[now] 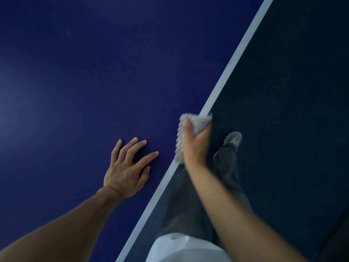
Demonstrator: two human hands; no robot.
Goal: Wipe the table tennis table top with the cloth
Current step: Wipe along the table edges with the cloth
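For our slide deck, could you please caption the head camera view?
The right hand grips the grey cloth over the white edge line of the table top; left hand rests on it.

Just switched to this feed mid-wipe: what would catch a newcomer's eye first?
First, the pale shaggy cloth, bunched in the right-hand grip at the white edge line, centre-right. Next, the left-hand grip, fingers spread on the deep blue table top just left of it. Beyond the edge, a grey-trousered leg and grey shoe stand on dark floor.
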